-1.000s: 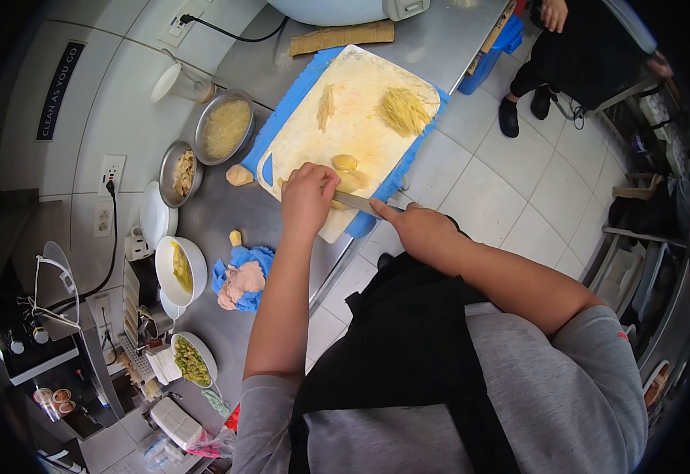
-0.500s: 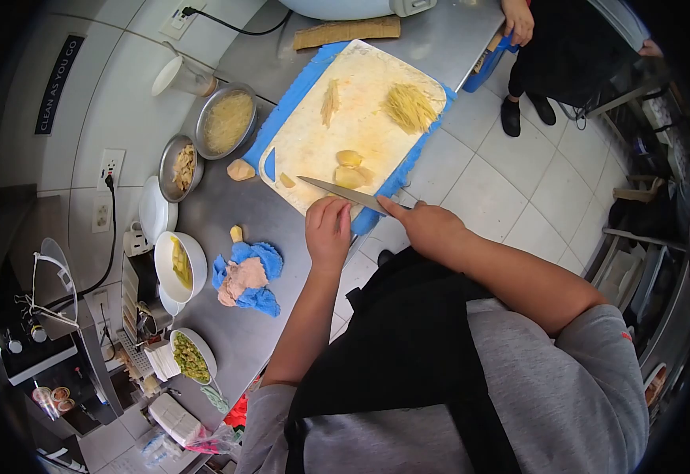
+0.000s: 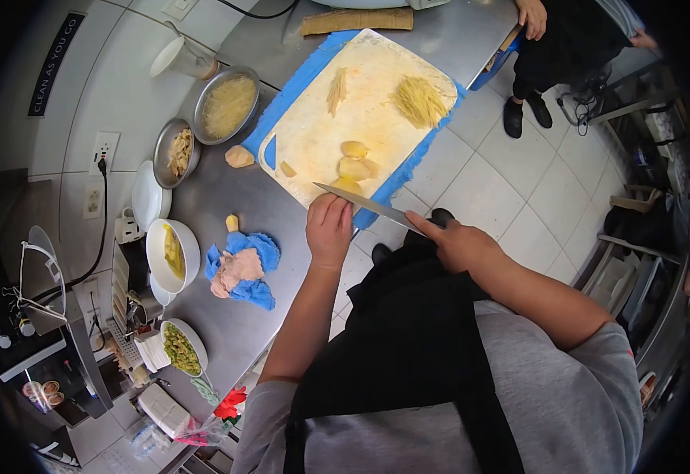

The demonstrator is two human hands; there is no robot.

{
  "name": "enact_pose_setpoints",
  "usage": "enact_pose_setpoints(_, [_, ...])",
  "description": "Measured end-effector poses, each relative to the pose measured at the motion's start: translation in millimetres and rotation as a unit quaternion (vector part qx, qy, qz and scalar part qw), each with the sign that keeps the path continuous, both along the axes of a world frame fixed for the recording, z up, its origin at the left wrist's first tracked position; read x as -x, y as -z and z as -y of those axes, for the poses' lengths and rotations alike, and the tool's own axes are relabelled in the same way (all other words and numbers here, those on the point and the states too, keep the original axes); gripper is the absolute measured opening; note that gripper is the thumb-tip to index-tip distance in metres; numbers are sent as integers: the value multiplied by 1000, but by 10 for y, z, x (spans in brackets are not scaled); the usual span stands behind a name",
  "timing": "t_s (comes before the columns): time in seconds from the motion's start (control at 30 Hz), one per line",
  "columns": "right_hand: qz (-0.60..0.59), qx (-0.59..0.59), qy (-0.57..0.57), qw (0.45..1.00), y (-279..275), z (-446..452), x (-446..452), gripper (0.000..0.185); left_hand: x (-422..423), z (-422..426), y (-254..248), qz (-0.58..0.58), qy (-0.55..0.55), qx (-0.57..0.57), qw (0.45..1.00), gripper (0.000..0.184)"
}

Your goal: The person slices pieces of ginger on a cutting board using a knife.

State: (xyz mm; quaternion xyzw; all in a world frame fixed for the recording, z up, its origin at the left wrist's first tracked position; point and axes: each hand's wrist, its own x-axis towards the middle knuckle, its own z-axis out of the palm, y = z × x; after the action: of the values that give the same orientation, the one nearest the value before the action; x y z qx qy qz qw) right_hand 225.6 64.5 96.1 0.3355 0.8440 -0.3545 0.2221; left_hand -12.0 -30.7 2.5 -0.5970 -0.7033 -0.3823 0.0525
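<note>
My right hand [image 3: 465, 246] grips a kitchen knife [image 3: 373, 207], its long blade pointing left across the near edge of the white cutting board [image 3: 313, 103]. Curled at the tip side of the blade, my left hand [image 3: 331, 229] has its fingers pressed against a peeled yellow root piece [image 3: 348, 185], possibly ginger. More peeled pieces [image 3: 358, 167] lie just beyond it, and a small cut end [image 3: 288, 169] is at the left. Farther up the board are a pile of fine yellow shreds [image 3: 420, 103] and a smaller bunch of thin slices [image 3: 337, 91].
A blue cloth [image 3: 288, 88] lies under the board. To the left stand a metal bowl of shreds [image 3: 229, 109], a metal bowl of pale brown pieces [image 3: 178, 153] and a white bowl [image 3: 193, 246]. Another person's hand [image 3: 532, 17] is at the far counter corner.
The knife and my right hand have shifted right and toward me, exposing more of the yellow piece by my left fingers. My left hand stays nearly in place; the view has shifted slightly.
</note>
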Motion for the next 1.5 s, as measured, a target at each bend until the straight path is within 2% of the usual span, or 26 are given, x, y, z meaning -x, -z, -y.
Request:
enact_pose_setpoints(0.27, [-1, -35, -13, 999, -79, 6, -106, 80, 4, 11, 10, -1, 1, -1, 1000, 22])
enact_pose_setpoints(0.33, [-26, -51, -23, 998, -77, -6, -116, 72, 0, 12, 8, 2, -1, -1, 1000, 21])
enact_pose_setpoints(0.43, [-18, -59, -19, 998, -51, -3, -94, 71, -11, 0, -12, 7, -2, -6, 1000, 21])
enact_pose_setpoints(0.93, [10, -43, -24, 999, -148, -41, -125, 67, 5, 2, -17, 15, 1, 1, 1000, 21])
enact_pose_setpoints(1.17, [-26, -55, -23, 998, 26, -56, 64, 68, -3, -19, -50, 11, 7, -10, 1000, 19])
enact_pose_setpoints(1.37, [48, -17, -33, 998, -180, -90, -47, 73, -8, -20, -67, 14, 7, -11, 1000, 18])
enact_pose_setpoints(1.5, [-1, -40, -31, 999, 16, -66, 210, 75, -32, -30, -71, 6, -2, -21, 1000, 18])
